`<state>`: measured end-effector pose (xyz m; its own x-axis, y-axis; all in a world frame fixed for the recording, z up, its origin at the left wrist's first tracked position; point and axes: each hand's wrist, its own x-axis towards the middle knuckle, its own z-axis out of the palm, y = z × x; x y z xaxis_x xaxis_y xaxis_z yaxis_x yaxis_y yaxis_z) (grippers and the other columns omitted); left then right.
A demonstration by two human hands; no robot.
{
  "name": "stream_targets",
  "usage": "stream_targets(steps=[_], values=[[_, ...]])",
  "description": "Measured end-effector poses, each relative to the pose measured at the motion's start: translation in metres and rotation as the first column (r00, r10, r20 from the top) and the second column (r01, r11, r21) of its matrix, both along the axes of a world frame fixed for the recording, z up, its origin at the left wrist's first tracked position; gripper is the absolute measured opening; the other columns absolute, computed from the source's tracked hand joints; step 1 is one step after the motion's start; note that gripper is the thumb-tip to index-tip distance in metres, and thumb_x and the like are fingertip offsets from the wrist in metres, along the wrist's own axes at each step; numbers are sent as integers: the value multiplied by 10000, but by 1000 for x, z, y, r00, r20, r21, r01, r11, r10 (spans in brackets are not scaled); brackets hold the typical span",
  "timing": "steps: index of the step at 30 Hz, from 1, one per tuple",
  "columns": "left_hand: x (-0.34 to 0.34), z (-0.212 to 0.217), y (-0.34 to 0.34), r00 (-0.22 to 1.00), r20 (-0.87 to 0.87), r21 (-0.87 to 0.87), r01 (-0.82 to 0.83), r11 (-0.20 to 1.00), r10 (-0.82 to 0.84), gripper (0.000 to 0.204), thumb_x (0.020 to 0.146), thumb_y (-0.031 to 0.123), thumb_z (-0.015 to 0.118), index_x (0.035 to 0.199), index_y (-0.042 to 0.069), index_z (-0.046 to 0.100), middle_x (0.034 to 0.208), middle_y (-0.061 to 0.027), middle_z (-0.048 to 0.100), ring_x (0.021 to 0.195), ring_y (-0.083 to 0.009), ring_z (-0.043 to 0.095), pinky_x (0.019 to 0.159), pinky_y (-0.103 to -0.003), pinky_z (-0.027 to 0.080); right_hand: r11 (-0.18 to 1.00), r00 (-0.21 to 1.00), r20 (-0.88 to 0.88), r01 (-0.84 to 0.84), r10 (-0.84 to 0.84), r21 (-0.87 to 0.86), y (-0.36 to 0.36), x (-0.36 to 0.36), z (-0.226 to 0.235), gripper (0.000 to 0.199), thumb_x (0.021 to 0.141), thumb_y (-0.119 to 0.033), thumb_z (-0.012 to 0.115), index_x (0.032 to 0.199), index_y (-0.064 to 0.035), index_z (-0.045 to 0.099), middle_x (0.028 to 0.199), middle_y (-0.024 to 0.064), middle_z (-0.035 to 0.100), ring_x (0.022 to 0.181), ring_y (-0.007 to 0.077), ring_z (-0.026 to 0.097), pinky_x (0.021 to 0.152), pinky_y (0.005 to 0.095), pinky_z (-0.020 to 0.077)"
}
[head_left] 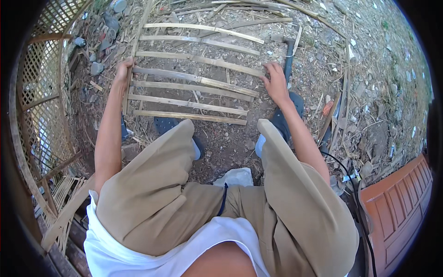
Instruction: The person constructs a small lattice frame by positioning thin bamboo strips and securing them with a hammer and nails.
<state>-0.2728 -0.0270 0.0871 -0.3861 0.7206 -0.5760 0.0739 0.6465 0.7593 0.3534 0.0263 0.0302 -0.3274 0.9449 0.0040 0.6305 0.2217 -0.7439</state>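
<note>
Several split bamboo slats [203, 59] lie side by side on the ground before me, crossing a long bamboo strip [137, 40] at their left ends. My left hand [123, 71] is closed around that long strip, near the ends of the middle slats. At the right end of one slat is my right hand [276, 83], its thumb and fingers apart on either side of the tip. Whether the fingertips touch the slat is too small to tell. The nearest slat [194, 117] lies just beyond my feet.
A hammer-like tool with a dark handle [289, 57] lies beyond my right hand. More bamboo strips [230, 8] are strewn at the far side. A woven lattice panel [41, 92] stands at left, a brown plastic panel [397, 207] at right beside a black cable [355, 194]. A pale stone [237, 177] sits between my legs.
</note>
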Motion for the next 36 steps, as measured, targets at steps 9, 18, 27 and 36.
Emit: stream_targets(steps=[9,18,27,36], values=[[10,-70,-27,998,-53,5,-24,1000,25,397,1154,395,574,1148,38,748,946,-55,727,797,-187,669,729,-377,545,985,992,129,-36,14,169,3,-6,-2,293,852,-34,864,1137,-43,798,1151,148,707,1163,375,630,1035,466,543],[-12,-79,-27,720,-538,-149,432,890,-439,917,742,408,1009,1430,-45,607,1303,-232,688,1297,-391,647,1173,-476,481,980,996,79,21,-38,197,-1,-13,-11,306,863,-43,872,1159,-27,798,1165,165,706,1161,384,628,1031,468,539],[61,-69,-45,420,-846,-98,482,871,-328,1132,757,359,1011,1617,-54,401,1526,-302,456,1493,-522,418,1268,-547,370,989,1000,27,-19,15,144,-8,-1,-1,511,809,-119,941,1270,-54,728,1239,141,675,1214,375,604,1056,472,520],[70,-82,-48,513,-835,34,410,912,-199,1032,772,290,1005,1590,8,442,1443,-266,493,1403,-480,488,1215,-529,421,982,987,85,-144,135,121,-17,2,13,491,743,-90,972,1179,-69,749,1377,122,619,1329,380,542,1125,474,503]])
